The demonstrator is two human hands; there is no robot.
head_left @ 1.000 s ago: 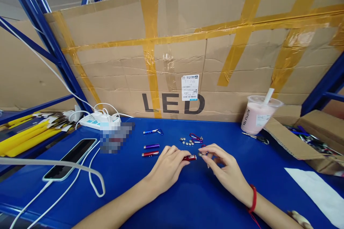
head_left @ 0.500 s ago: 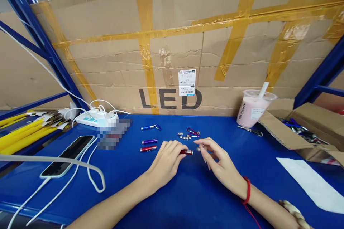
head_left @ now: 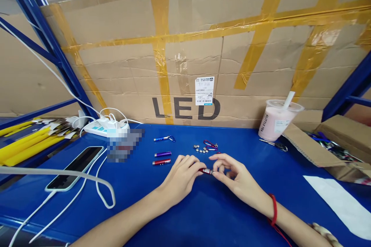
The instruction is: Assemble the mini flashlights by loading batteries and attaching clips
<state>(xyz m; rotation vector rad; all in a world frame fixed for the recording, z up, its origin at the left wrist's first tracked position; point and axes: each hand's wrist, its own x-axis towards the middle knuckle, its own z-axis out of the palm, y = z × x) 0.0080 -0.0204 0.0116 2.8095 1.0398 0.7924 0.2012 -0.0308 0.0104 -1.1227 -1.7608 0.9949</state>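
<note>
My left hand (head_left: 182, 175) is closed around a small red flashlight barrel (head_left: 206, 170), whose right end sticks out past the fingertips. At that end, my right hand (head_left: 233, 173) pinches a small silver piece with thumb and fingers; most of it is hidden. Just behind the hands lie several silver button cells (head_left: 198, 150) and a red carabiner clip (head_left: 207, 143) beside a purple piece (head_left: 213, 148). To the left are a red tube (head_left: 161, 162), a purple tube (head_left: 162, 154) and a blue flashlight with a clip (head_left: 161, 139).
A pink drink cup (head_left: 276, 119) stands at the back right, with a metal clip (head_left: 274, 144) before it. An open carton (head_left: 333, 162) and white paper (head_left: 336, 202) lie to the right. On the left are a phone (head_left: 74, 170), white cables and a power strip (head_left: 97, 128).
My right hand has brought the small silver piece up against the end of the red barrel, closing the gap between them. The view has shifted slightly left.
</note>
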